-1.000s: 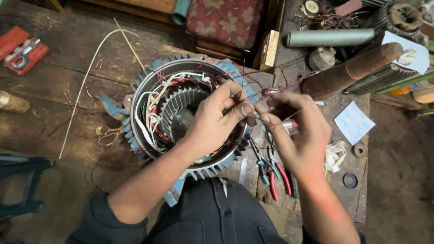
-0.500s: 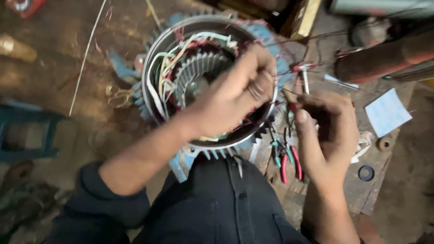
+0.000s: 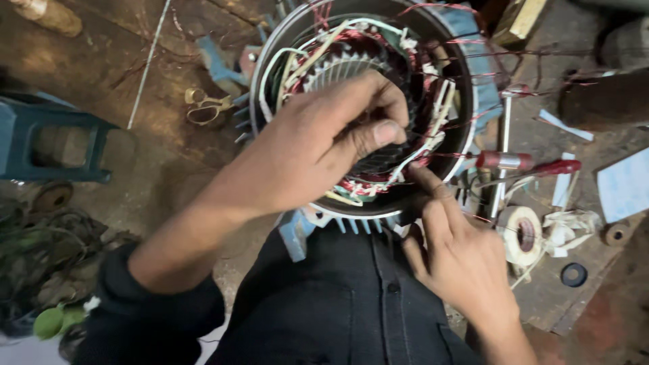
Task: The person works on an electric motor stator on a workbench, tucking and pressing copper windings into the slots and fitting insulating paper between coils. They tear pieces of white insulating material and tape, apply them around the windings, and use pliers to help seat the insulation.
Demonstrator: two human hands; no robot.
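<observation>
Left grip [image 3: 324, 142] pinches the wires [image 3: 399, 159] inside the motor [image 3: 466, 101]; right grip [image 3: 460, 253], fingers loose, steadies its rim. I judge the winding mostly laid, ends untied.

A single head-worn camera looks steeply down, close over the work. Fingers [image 3: 378, 128] fill mid-frame; the edges seem slightly blurred.

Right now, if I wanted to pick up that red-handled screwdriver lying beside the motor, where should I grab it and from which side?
Probably by the red handle, coming from above on the bench's right. The screwdriver lies flat and crosswise, its handle end pointing away from the motor and free of the red wires. The tape roll sits just below it, and the right hand is near, so come from above.
</observation>
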